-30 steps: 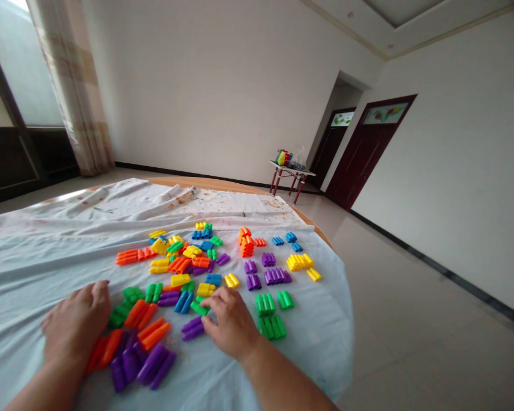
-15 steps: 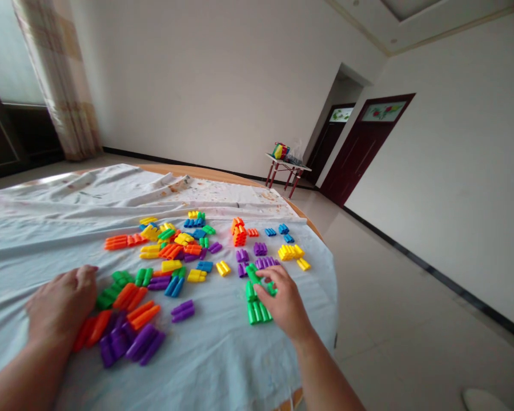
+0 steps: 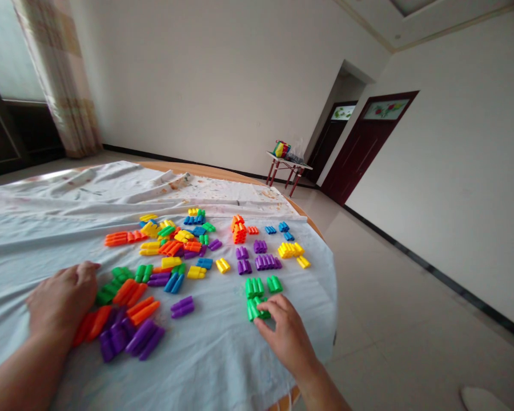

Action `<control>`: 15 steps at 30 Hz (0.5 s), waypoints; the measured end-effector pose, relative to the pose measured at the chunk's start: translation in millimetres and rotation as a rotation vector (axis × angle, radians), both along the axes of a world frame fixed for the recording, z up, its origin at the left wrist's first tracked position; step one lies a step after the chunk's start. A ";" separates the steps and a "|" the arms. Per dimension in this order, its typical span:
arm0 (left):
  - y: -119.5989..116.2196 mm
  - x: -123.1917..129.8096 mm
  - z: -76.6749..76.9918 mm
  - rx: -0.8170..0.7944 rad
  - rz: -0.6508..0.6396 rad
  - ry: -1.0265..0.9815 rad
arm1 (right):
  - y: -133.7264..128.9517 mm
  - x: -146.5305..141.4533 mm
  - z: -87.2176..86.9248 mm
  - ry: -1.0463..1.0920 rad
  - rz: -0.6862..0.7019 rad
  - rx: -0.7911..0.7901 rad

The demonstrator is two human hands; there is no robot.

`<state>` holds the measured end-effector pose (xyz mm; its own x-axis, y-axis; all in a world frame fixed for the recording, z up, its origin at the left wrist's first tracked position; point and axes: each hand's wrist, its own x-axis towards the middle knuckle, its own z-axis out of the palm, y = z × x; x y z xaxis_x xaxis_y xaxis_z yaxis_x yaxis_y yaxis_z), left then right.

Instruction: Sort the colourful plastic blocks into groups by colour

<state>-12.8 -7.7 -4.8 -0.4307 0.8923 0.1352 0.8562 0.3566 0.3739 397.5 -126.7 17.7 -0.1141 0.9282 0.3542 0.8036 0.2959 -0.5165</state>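
Note:
My right hand (image 3: 286,334) is at the near right of the spread, with thumb and fingers around a green interlocking plastic block (image 3: 259,310). Just beyond it stand two more green block groups (image 3: 254,287). My left hand (image 3: 62,299) rests on the pale blue cloth (image 3: 34,228), holding nothing. Beside it lie green blocks (image 3: 107,294), orange blocks (image 3: 135,302) and purple blocks (image 3: 143,339). Several small piles of yellow, blue, orange and purple blocks (image 3: 261,262) sit farther off, sorted by colour on the right and mixed in the middle.
The cloth covers a round wooden table, whose rim (image 3: 197,169) shows at the far side. A white stained sheet (image 3: 223,197) lies beyond the blocks. A small red-legged table (image 3: 288,165) holding colourful items stands by the far wall, near a dark red door (image 3: 364,142).
My right hand has moved toward me and down to the nearest green blocks, which now sit in a tighter group. My left hand has barely moved.

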 end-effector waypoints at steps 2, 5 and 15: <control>0.3 0.5 0.4 -0.031 0.011 0.004 | 0.1 -0.4 0.1 -0.021 -0.009 -0.007; 0.8 1.8 1.0 -0.047 0.041 -0.014 | -0.7 2.1 -1.6 -0.036 -0.007 -0.017; -4.4 7.5 2.9 0.023 0.046 -0.033 | 13.1 -47.3 20.9 0.014 0.166 0.121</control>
<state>-5.3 -12.1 -1.9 -0.4755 0.8684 0.1404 0.8263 0.3861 0.4101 350.2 -113.6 38.7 -0.2565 0.8475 0.4647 0.7315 0.4845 -0.4797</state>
